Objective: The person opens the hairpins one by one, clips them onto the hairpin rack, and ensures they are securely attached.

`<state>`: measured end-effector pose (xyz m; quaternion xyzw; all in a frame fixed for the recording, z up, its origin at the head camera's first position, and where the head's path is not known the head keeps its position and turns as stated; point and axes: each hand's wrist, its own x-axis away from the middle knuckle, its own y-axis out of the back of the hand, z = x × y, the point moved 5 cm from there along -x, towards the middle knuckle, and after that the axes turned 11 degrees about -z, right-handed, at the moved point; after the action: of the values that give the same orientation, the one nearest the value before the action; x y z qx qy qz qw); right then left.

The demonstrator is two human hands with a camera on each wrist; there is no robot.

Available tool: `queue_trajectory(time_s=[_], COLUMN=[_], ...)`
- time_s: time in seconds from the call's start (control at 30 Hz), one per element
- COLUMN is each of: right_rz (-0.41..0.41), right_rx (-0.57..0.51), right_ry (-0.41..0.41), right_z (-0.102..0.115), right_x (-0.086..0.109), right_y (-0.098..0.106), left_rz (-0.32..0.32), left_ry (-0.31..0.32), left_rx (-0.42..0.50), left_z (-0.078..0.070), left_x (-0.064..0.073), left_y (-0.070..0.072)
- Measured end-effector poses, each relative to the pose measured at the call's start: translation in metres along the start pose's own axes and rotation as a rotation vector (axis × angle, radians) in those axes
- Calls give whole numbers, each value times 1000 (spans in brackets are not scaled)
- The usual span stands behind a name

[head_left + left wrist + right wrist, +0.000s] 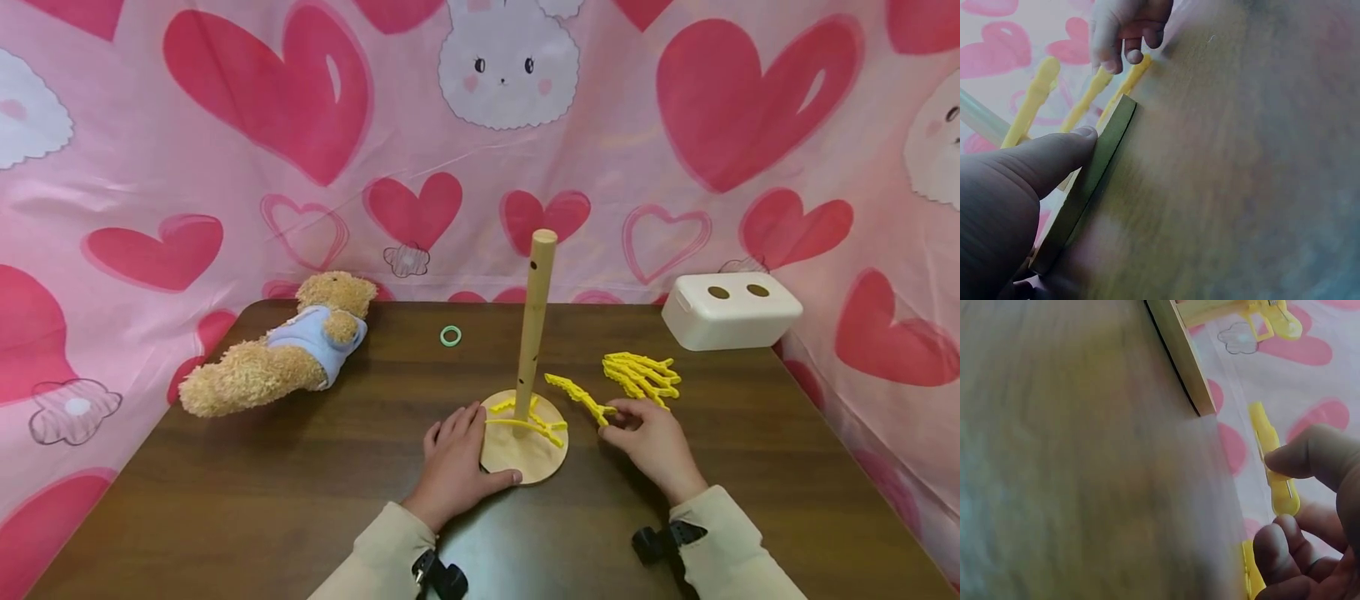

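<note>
A wooden stand has an upright pole with dark holes, fixed in a round base. My left hand holds the base at its near left rim, the thumb lying along the front edge. A few yellow branched pieces lie on the base around the pole's foot. To the right of the stand, my right hand pinches the forked end of a yellow plastic branch between thumb and fingers. The same branch shows in the right wrist view, its other end pointing toward the stand.
Several more yellow branches lie in a pile just beyond my right hand. A green ring is behind the stand. A teddy bear lies at the left, and a white box with two round holes stands at the back right.
</note>
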<state>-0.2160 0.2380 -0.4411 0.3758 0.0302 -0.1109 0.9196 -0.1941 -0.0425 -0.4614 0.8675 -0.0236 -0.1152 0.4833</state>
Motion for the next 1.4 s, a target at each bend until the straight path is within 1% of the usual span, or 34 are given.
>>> queue_trajectory(time_s=[0.3,0.53,0.67,0.77,0.9,0.97,1.07,1.17,1.23,1.3,1.4], right_rz=[23,33,52,41,23,30,67,107,122,122,98], right_rx=[-8,-21,-34,-25,-6,-4,-11,-22,-23,-28,-25], right_ry=[4,62,74,90,124,140,160,163,171,180,230], right_z=[2,5,7,10,17,22,30,37,42,47,56], right_x=[-3,-2,-2,-2,-1,0,3,7,10,14,19], right_y=[7,14,17,22,31,35,37,38,38,39,41], left_rz=[16,11,16,11,-9,-15,-13,-1,3,7,10], left_ry=[14,5,9,3,-21,-28,-22,-11,-10,-9,-6], left_rx=[-3,-6,-4,0,0,-3,-9,-10,-9,-9,-7], left_z=[0,-1,-1,-1,-3,-3,-3,-2,-2,-3,-4], left_x=[-1,0,0,0,1,1,1,1,1,0,0], left_y=[-1,0,0,1,3,3,3,3,3,3,3])
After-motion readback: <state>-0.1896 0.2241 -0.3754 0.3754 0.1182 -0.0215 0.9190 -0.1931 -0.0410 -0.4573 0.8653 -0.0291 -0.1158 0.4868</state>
